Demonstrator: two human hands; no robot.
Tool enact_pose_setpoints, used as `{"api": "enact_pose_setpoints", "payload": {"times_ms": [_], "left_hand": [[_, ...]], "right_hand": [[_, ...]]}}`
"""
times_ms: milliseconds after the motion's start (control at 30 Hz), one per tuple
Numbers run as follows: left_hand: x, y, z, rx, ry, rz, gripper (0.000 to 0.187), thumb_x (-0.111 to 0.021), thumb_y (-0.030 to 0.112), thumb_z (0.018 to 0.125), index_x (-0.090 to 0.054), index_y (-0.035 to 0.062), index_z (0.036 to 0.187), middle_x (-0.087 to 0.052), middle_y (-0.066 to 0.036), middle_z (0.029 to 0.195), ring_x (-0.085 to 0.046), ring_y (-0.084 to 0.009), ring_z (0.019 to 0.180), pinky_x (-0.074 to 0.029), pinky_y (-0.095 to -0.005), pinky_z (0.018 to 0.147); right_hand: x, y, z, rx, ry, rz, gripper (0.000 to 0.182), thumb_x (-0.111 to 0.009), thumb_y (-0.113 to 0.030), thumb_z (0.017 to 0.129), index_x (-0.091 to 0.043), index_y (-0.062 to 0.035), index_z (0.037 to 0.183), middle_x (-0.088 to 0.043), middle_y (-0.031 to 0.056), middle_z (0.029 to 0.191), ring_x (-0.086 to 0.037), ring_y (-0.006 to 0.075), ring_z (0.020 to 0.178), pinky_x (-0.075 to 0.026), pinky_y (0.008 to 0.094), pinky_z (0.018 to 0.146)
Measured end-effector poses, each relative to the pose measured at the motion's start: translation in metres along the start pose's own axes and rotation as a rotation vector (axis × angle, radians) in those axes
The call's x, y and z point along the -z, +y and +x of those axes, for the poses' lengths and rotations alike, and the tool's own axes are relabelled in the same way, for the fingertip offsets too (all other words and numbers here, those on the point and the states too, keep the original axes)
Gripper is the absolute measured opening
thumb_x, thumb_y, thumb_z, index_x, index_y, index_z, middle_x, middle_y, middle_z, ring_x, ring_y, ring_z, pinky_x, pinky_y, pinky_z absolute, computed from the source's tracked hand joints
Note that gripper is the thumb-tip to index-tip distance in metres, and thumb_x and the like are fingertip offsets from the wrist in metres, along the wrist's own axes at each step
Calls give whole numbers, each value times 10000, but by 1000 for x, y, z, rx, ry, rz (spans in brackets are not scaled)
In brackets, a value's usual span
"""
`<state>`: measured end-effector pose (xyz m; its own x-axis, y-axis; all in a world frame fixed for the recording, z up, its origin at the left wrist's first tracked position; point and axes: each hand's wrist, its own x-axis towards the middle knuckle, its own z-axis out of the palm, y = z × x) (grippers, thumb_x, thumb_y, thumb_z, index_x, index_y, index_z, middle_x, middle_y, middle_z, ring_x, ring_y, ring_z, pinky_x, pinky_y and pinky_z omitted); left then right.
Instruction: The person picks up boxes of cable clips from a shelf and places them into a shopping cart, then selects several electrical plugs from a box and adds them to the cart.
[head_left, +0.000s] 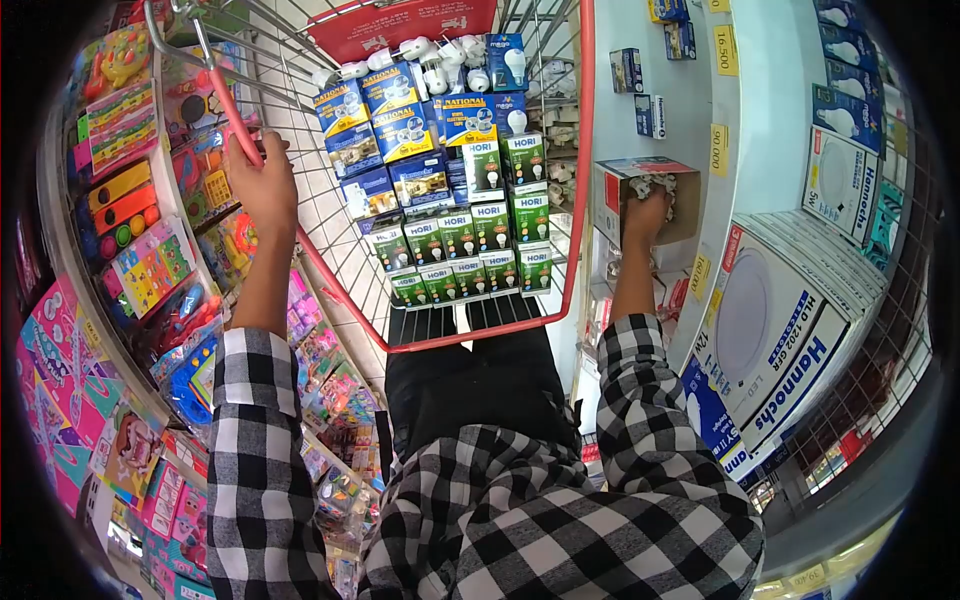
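My left hand is wrapped round the red rim of a shopping cart on its left side. The cart holds rows of green and white HORI bulb boxes, with blue and yellow NATIONAL electrical tape boxes behind them. Blue mago bulb boxes and loose white fittings lie at the far end. My right hand reaches into an open cardboard box on the right shelf, among small whitish pieces. Its fingertips are hidden there, so its grip does not show.
To the right, the shelf carries large Hannochs LED lamp boxes, blue bulb boxes and yellow price tags. Racks of colourful packaged toys line the left side close to my arm. A red sign is fixed at the cart's far end.
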<state>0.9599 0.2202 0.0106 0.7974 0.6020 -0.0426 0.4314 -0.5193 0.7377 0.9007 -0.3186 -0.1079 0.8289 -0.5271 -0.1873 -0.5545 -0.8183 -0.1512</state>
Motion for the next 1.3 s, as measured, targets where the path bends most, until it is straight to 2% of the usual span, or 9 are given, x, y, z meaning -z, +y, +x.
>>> {"api": "enact_pose_setpoints", "payload": {"times_ms": [33, 100, 333, 400, 700, 900, 1033, 1100, 1300], "left_hand": [[1, 2, -1, 2, 0, 2, 192, -602, 199, 939, -534, 31, 1004, -653, -60, 783, -563, -91, 604, -465, -252, 534], [2, 7, -3, 70, -13, 2, 234, -589, 198, 903, -554, -19, 981, -645, -113, 826, -616, -179, 710, -476, -324, 691], [2, 16, -4, 105, -27, -54, 240, -587, 194, 909, -544, -23, 1003, -638, -114, 827, -615, -157, 688, -473, -302, 632], [0, 10, -3, 29, -8, -48, 217, -603, 204, 947, -555, 6, 1022, -669, -78, 810, -602, -104, 639, -506, -264, 564], [1, 7, -2, 31, -5, -1, 222, -612, 210, 939, -567, 2, 1002, -668, -72, 781, -591, -99, 624, -503, -269, 559], [2, 0, 1, -38, -8, 81, 225, -609, 211, 939, -568, 0, 1003, -663, -65, 781, -581, -97, 621, -499, -266, 562], [1, 5, -1, 3, -5, 28, 233, -610, 212, 940, -566, -1, 1022, -661, -63, 785, -585, -97, 629, -493, -260, 566], [1, 8, -2, 47, 0, -17, 217, -578, 187, 897, -558, -17, 969, -640, -118, 847, -611, -196, 709, -478, -334, 692], [2, 9, -2, 100, -19, -18, 227, -582, 194, 895, -550, -12, 983, -646, -118, 823, -600, -173, 700, -477, -326, 683]], "right_hand": [[1, -2, -1, 1, -3, 0, 451, -741, -63, 732, -548, 48, 1124, -546, 253, 1172, -551, 449, 1114, -452, 502, 967], [3, -3, -2, -22, -31, 31, 439, -728, -62, 747, -530, 49, 1123, -543, 257, 1166, -554, 455, 1097, -453, 507, 951], [2, -4, -2, -6, 2, 47, 385, -728, -78, 766, -552, 48, 1085, -547, 250, 1144, -569, 450, 1067, -465, 506, 921], [0, -2, -2, 14, 15, 56, 358, -736, -94, 776, -568, 49, 1057, -548, 244, 1140, -573, 442, 1063, -470, 504, 908], [3, -7, -4, 19, 27, 84, 388, -746, -118, 779, -568, 41, 1084, -549, 243, 1139, -571, 441, 1065, -467, 501, 919], [-3, 3, -2, 23, 54, 109, 389, -743, -117, 775, -572, 41, 1086, -551, 244, 1151, -566, 442, 1074, -453, 498, 941], [-7, 12, 1, 21, -2, 113, 364, -744, -115, 773, -586, 45, 1058, -561, 241, 1132, -570, 439, 1063, -458, 496, 932], [-10, 13, 1, 10, 5, 151, 344, -744, -113, 774, -596, 51, 1037, -571, 242, 1110, -575, 437, 1047, -461, 495, 919], [-8, 9, 2, 14, 11, 116, 340, -735, -97, 778, -598, 54, 1049, -577, 243, 1100, -581, 432, 1036, -467, 487, 909]]}}
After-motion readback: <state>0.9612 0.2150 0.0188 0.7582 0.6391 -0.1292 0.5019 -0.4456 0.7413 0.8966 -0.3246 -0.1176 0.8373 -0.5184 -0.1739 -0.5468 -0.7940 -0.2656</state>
